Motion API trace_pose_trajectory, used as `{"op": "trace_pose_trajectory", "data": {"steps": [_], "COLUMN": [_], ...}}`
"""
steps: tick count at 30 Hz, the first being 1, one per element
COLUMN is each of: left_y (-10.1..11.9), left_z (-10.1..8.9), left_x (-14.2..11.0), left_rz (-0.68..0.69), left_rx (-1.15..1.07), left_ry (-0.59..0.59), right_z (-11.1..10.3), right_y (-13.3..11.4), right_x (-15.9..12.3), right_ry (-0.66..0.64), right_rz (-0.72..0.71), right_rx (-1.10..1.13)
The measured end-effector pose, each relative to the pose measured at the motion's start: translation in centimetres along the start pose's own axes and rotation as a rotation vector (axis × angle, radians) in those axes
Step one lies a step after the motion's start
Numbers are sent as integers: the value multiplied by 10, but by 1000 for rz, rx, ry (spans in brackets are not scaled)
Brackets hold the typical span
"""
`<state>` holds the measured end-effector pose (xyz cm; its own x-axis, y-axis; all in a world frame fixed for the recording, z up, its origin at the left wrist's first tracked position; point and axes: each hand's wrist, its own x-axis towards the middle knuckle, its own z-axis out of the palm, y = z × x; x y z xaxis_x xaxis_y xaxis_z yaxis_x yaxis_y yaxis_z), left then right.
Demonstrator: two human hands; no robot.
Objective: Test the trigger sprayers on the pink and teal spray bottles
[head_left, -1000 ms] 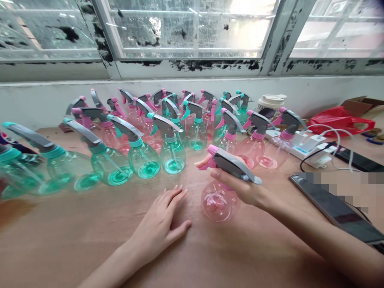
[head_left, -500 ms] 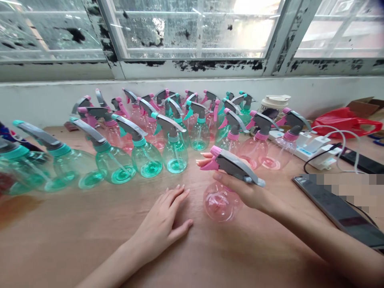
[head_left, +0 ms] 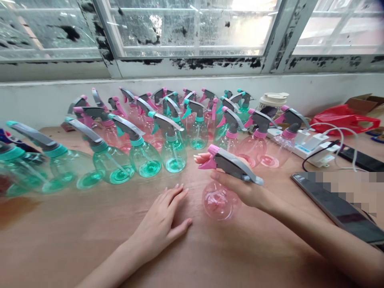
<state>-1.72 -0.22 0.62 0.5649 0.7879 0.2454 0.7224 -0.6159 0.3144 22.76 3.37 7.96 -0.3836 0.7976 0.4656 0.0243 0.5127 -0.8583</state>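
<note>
My right hand is wrapped round the neck of a pink spray bottle, just under its grey and pink trigger head. The bottle is clear pink plastic and tilts, its round base towards me. The fingers behind the neck are partly hidden. My left hand lies on the wooden table, fingers stretched out and thumb apart, holding nothing. A green spray bottle stands beyond my left fingertips. Past my right hand stands another pink spray bottle.
Several green and pink spray bottles fill the table's far side up to the wall. At right are a white power strip with cables, a dark phone, a red plastic bag and a lidded cup.
The whole view has shifted slightly. My right hand keeps its grip on the pink spray bottle, and my left hand stays flat on the table.
</note>
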Motion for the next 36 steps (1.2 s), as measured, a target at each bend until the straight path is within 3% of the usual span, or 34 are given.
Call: {"op": "trace_pose_trajectory", "data": {"steps": [20, 36], "left_y": [2, -1], "left_z": [0, 2], "left_x": [-2, -1], "left_rz": [-14, 19], "left_rx": [10, 112], "left_ry": [-49, -101], "right_z": [-2, 1], "right_y": [5, 5], "right_x": [-1, -2], "right_ry": [33, 47], "right_rz": [69, -22], "right_rx": [-106, -42]}}
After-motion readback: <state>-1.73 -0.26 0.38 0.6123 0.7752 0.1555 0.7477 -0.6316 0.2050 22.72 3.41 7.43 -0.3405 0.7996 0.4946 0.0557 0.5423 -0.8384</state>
